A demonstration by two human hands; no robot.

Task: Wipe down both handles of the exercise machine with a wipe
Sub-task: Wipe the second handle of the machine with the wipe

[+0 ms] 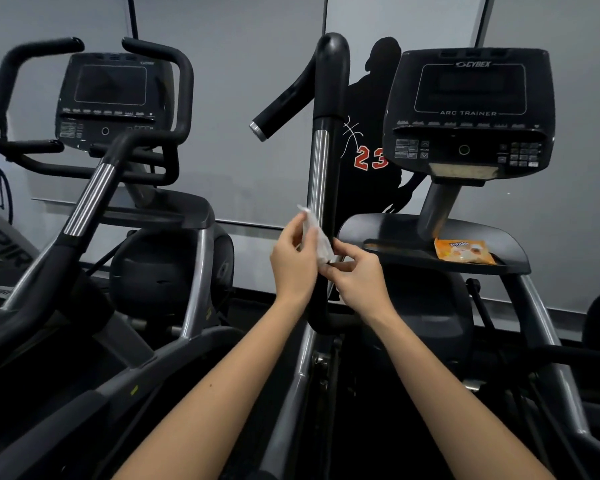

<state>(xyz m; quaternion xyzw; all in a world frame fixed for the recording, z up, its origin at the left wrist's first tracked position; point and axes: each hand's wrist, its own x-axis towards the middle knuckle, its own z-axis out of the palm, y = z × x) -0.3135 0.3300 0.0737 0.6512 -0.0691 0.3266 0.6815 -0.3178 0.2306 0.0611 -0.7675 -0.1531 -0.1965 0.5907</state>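
From the head camera we count two exercise machines, two bare hands, one wipe and one wipe packet. Our left hand pinches the upper part of the white wipe between thumb and curled fingers; our right hand pinches its lower end, fingers closed on it. The wipe is thin, crumpled and partly folded into a narrow strip, held just in front of the upright handle of the right machine, near its middle. That handle is black with a ribbed silver band and a rounded top. An orange wipe packet lies on the dark tray below the right console, labelled Arc Trainer. A second machine stands left. Behind is a grey wall with a dark player silhouette numbered 23.
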